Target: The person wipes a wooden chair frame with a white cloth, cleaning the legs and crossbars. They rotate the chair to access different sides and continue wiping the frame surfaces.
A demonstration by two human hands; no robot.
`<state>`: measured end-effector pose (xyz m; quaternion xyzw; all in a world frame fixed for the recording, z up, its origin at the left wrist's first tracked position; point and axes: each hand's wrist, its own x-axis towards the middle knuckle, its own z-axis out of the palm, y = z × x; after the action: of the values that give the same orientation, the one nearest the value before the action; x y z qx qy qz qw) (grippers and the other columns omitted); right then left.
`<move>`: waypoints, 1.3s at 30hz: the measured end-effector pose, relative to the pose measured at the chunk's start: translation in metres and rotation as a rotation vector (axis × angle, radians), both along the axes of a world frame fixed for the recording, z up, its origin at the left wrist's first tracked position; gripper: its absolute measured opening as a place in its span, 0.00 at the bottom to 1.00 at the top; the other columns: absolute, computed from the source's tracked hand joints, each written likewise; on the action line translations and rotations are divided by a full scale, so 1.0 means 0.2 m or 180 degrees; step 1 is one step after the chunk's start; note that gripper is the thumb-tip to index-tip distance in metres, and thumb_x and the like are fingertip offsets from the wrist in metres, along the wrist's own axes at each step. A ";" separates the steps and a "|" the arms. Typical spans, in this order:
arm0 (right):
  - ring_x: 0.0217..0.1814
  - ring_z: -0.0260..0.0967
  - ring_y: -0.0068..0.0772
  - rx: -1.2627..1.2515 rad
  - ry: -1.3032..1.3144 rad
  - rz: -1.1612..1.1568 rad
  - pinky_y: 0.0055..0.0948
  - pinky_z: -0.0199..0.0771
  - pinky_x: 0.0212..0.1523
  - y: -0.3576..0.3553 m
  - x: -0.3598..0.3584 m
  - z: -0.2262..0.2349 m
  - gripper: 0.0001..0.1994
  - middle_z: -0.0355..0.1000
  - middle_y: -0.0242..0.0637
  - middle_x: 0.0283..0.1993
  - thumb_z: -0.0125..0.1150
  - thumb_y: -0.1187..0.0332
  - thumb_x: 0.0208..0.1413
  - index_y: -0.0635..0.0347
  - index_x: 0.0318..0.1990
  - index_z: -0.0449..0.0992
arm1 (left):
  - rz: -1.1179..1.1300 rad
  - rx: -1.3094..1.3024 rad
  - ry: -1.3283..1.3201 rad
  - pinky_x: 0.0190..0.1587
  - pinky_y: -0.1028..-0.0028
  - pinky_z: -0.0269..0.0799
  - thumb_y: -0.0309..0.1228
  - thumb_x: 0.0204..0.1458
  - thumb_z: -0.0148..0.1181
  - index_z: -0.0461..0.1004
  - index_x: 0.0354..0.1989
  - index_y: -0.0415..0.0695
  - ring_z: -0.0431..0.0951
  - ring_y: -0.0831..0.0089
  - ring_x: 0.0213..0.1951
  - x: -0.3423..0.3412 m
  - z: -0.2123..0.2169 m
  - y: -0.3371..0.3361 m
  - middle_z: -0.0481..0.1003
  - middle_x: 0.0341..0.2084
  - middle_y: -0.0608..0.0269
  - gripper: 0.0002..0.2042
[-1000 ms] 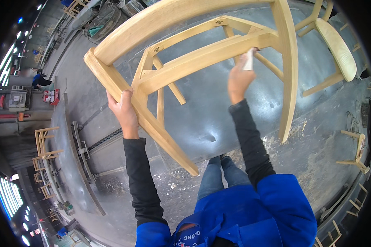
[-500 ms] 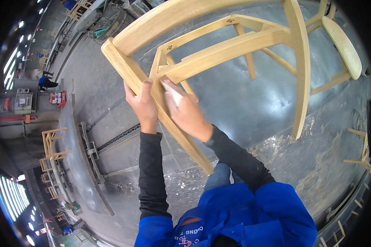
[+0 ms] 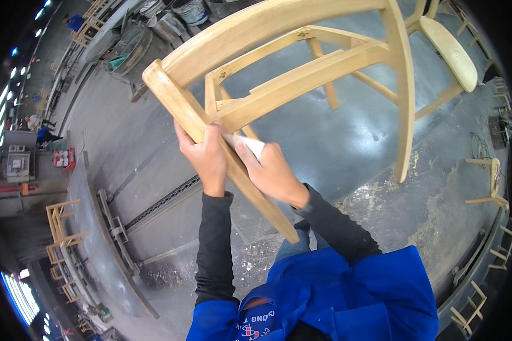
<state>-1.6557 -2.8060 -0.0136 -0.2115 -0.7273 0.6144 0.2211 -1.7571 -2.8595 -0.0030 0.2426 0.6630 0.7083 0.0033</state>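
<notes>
A pale wooden chair frame point(image 3: 287, 82) without a seat panel stands tilted in front of me, its curved backrest point(image 3: 239, 37) at the top. My left hand point(image 3: 206, 159) is closed round the near left leg point(image 3: 261, 202), just below the joint with the seat rail, thumb on top. Against the inner side of the same leg, my right hand point(image 3: 273, 173) pinches a folded white sheet of sandpaper point(image 3: 251, 145) between thumb and fingers. Its far edge reaches the corner under the rail. Part of the sheet is hidden by my fingers.
Another wooden chair point(image 3: 452, 57) stands at the far right, and a smaller wooden frame point(image 3: 495, 179) lies below it. A metal-topped bench point(image 3: 105, 244) with chair frames beyond runs along the left. Buckets point(image 3: 190, 11) stand at the back. A person in blue point(image 3: 74, 23) is far off.
My right hand has moved down along the leg toward me, and more of the white sheet shows. My left hand keeps its grip. The whole view has shifted slightly.
</notes>
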 end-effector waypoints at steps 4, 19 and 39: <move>0.35 0.72 0.57 0.0102 0.0674 -0.0280 0.44 0.69 0.36 0.01 -0.02 -0.02 0.17 0.73 0.58 0.32 0.42 0.64 0.65 0.62 0.54 0.72 | -0.0048 0.0032 0.0105 0.44 0.75 0.69 0.21 0.48 0.55 0.60 0.57 0.32 0.73 0.74 0.40 -0.01 0.00 -0.01 0.72 0.41 0.56 0.25; 0.67 0.59 0.41 0.6443 -0.1421 -0.0651 0.39 0.55 0.67 0.93 0.73 0.39 0.22 0.64 0.46 0.63 0.50 0.72 0.54 0.68 0.57 0.68 | 0.0835 -0.0912 0.0419 0.46 0.67 0.70 0.29 0.45 0.60 0.66 0.52 0.35 0.79 0.59 0.39 -0.04 0.06 0.01 0.77 0.36 0.47 0.24; 0.69 0.55 0.52 0.8173 -0.2730 0.0544 0.45 0.43 0.72 1.32 0.62 0.23 0.22 0.62 0.61 0.62 0.49 0.70 0.50 0.75 0.51 0.73 | 0.1214 -0.1228 0.0499 0.48 0.65 0.69 0.38 0.44 0.58 0.69 0.54 0.39 0.78 0.55 0.43 -0.09 0.01 0.04 0.78 0.39 0.46 0.27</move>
<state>-1.5310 -2.5416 0.0323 0.0145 -0.8044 -0.5935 -0.0198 -1.7742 -2.8521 -0.0015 0.1623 0.8174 0.5359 -0.1351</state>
